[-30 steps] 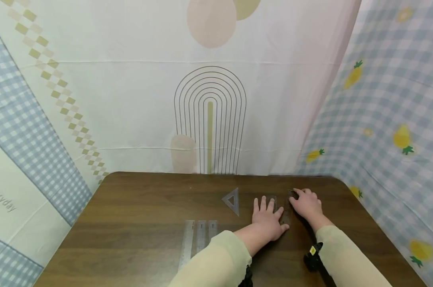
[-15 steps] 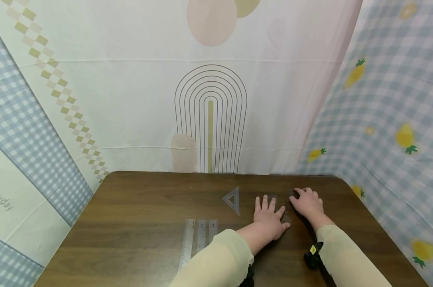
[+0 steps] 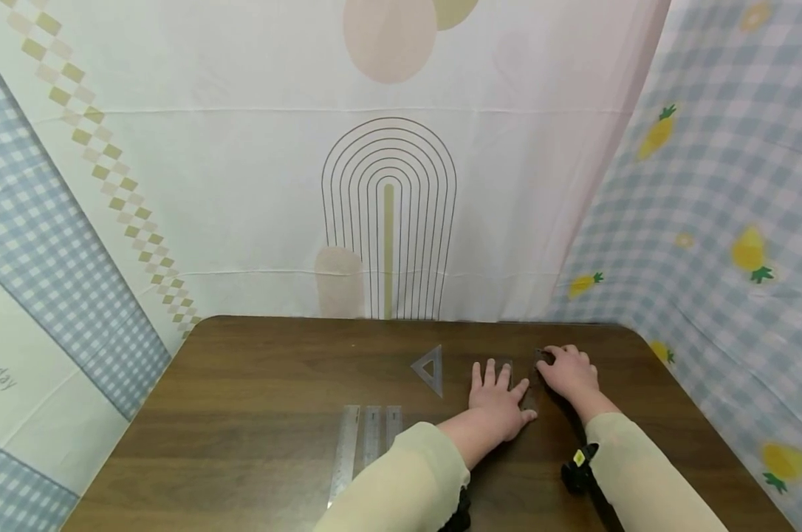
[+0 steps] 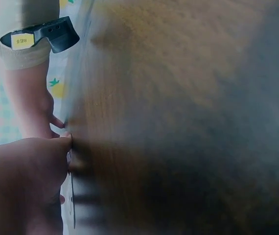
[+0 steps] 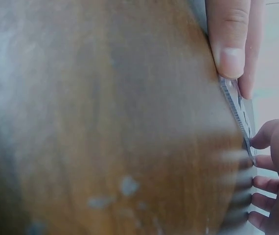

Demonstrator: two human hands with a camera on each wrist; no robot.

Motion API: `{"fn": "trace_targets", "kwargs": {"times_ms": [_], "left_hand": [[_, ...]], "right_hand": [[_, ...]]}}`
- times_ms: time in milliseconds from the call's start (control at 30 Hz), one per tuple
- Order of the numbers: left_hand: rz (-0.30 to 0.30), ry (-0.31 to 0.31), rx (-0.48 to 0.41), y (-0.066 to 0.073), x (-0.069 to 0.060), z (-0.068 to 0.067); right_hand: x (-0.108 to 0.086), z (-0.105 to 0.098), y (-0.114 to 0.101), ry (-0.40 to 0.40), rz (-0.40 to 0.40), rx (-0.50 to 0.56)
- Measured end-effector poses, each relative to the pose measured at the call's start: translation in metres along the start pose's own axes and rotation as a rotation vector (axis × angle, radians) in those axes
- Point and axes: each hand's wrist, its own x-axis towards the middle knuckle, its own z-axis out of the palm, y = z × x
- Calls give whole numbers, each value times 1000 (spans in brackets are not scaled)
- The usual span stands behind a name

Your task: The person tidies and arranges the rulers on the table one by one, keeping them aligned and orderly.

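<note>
My left hand (image 3: 496, 408) lies palm down with its fingers spread, pressing on clear plastic on the table. A clear piece (image 3: 507, 365) shows past its fingertips, mostly covered. Just to the right, my right hand (image 3: 571, 373) has curled fingers, with the thumb and fingertips holding the far end of a clear strip (image 3: 529, 400). The right wrist view shows scale marks along this clear strip (image 5: 235, 104), under the thumb (image 5: 230, 61). Its whole outline is hidden. In the left wrist view, the left hand (image 4: 27, 181) is dark and partly cut off.
A clear triangular set square (image 3: 438, 373) lies left of the hands. Clear rulers lie side by side farther left: one ruler (image 3: 345, 451), a second ruler (image 3: 372, 428) and a third ruler (image 3: 393, 420), partly behind the left sleeve. Patterned cloth (image 3: 261, 192) hangs behind the wooden table (image 3: 241, 421).
</note>
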Motion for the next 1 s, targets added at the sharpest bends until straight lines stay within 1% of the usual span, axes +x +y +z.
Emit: {"fn": "trace_targets", "kwargs": {"times_ms": [100, 200, 433, 700, 833, 933, 1000], "left_hand": [[3, 8, 1, 2, 4, 2], [7, -1, 8, 4, 8, 5], [10, 1, 31, 6, 9, 6], [10, -6, 60, 5, 7, 3], [18, 8, 65, 2, 0, 0], [22, 17, 59, 1, -3, -1], [21, 18, 56, 0, -4, -1]], "right_hand": [[0, -2, 0, 3, 2, 12], [-2, -4, 1, 2, 7, 30], [-5, -7, 2, 9, 17, 79], [1, -7, 8, 31, 21, 154], [4, -8, 11, 62, 0, 188], [2, -9, 10, 78, -10, 237], [1, -10, 10, 82, -6, 278]]}}
